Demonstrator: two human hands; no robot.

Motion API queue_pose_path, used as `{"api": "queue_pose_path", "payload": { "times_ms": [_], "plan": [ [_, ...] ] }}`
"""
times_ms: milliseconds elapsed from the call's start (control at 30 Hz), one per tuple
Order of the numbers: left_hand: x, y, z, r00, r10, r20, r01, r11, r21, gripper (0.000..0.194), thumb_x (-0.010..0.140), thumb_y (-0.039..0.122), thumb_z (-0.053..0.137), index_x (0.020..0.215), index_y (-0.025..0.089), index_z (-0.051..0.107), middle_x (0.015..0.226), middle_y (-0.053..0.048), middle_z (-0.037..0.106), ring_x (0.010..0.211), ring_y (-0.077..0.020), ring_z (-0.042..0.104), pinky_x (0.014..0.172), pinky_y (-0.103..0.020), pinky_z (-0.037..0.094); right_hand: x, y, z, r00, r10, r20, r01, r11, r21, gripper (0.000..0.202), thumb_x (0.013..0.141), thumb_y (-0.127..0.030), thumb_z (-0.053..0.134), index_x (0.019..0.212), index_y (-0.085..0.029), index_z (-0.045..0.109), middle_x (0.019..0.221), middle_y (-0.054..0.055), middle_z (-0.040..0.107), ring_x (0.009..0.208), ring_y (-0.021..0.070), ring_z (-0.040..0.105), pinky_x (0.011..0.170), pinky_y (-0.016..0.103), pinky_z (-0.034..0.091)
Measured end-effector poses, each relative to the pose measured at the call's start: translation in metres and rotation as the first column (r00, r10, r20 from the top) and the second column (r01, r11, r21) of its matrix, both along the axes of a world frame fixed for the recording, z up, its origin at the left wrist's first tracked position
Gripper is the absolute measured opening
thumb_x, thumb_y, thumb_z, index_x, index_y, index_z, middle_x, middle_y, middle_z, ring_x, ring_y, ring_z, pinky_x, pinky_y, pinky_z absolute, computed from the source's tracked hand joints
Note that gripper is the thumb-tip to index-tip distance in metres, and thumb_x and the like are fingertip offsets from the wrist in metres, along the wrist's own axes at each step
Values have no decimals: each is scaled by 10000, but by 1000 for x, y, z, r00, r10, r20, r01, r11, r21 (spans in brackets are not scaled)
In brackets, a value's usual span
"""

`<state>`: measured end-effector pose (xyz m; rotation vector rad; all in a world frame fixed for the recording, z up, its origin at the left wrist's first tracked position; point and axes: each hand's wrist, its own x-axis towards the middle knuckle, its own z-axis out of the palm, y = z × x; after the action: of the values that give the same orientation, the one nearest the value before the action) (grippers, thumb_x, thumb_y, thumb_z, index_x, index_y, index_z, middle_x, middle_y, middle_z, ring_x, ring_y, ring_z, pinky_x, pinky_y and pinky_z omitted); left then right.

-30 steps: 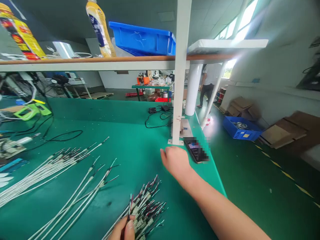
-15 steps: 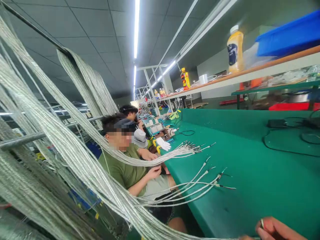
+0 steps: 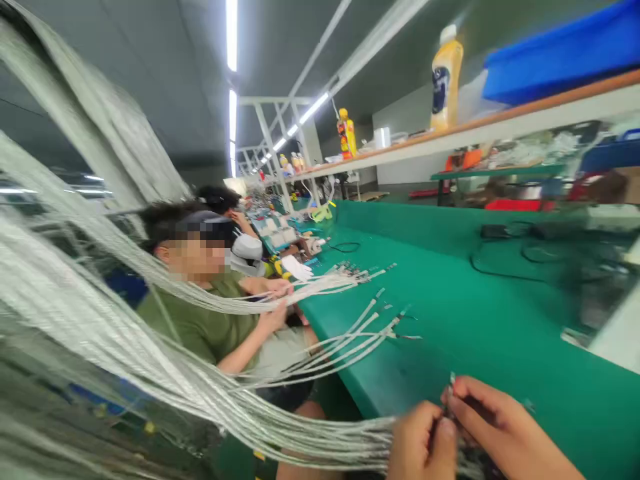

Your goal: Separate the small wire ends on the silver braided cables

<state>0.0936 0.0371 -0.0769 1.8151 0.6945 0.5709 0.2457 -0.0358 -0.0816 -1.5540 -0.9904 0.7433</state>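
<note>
A thick bundle of pale braided cables sweeps down from the left to the bottom right. At its end, my left hand is closed around a cable. My right hand, beside it, pinches the cable's end, whose small tip sticks up between thumb and forefinger. Both hands are close together at the near edge of the green table. Other cables with stripped dark ends lie on the table farther left. Blur hides the details between my fingers.
A seated person in a green shirt is at the left, hands near the cables. White gloves and small devices lie farther along. A shelf above holds bottles and a blue bin. Black cords lie at the right.
The view has shifted right and turned. Both my hands have come further into view at the bottom right, with the cable between them. The seated person appears farther left.
</note>
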Motion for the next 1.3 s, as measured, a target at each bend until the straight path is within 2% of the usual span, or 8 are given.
{"api": "queue_pose_path", "payload": {
  "times_ms": [67,133,267,433,633,867,1100,1300],
  "plan": [
    [4,1,-7,998,-43,45,45,998,-45,350,1027,454,467,935,195,685,905,-54,681,869,-208,591,784,-286,460,-4,0,18,998,40,-40,-39,999,27,282,934,-424,625,752,-209,617,719,1,556,684,164,495,618,258,433],
    [7,3,-13,991,-98,86,107,989,-98,353,1045,445,438,944,190,659,863,-29,642,813,-176,549,737,-258,427,-6,2,26,997,36,-68,-35,999,6,269,926,-407,612,753,-202,584,739,-6,564,678,149,485,633,257,424],
    [9,8,-19,983,-145,109,163,968,-188,371,1053,474,435,895,178,594,769,9,517,673,-131,428,583,-226,324,-3,3,26,995,21,-93,-24,999,-35,231,911,-380,591,775,-198,553,757,-6,580,664,141,510,616,256,422],
    [10,7,-18,985,-145,91,160,969,-186,364,1052,468,448,874,179,580,688,47,374,611,-117,333,541,-231,255,1,1,23,999,-11,-30,10,999,-34,117,868,-253,611,769,-195,583,721,-29,563,646,135,477,599,250,383],
    [12,2,-10,993,-104,62,113,979,-167,338,1053,442,441,924,172,597,681,52,328,609,-119,287,535,-238,232,3,-1,25,999,-32,-21,31,999,-41,108,839,-179,613,733,-190,598,696,-30,585,629,131,458,589,255,355],
    [8,6,-19,991,-129,35,134,971,-200,352,1053,465,453,878,183,568,688,50,352,608,-109,300,545,-232,247,5,2,18,985,5,-170,-8,1000,-21,84,810,-176,626,748,-194,572,708,-30,604,652,130,501,600,245,382],
    [10,9,-18,986,-149,74,163,953,-254,362,1045,477,466,913,171,607,690,47,362,586,-103,294,520,-222,245,5,3,23,956,38,-290,-46,999,-20,129,832,-255,643,746,-184,579,658,-34,609,577,106,509,574,226,420],
    [12,15,-17,983,-165,80,181,940,-289,364,1044,500,461,934,177,587,686,56,337,587,-100,279,521,-220,244,10,5,24,962,52,-270,-58,998,-18,163,852,-280,678,745,-182,604,662,-17,661,575,111,548,561,221,436]
  ]
}}
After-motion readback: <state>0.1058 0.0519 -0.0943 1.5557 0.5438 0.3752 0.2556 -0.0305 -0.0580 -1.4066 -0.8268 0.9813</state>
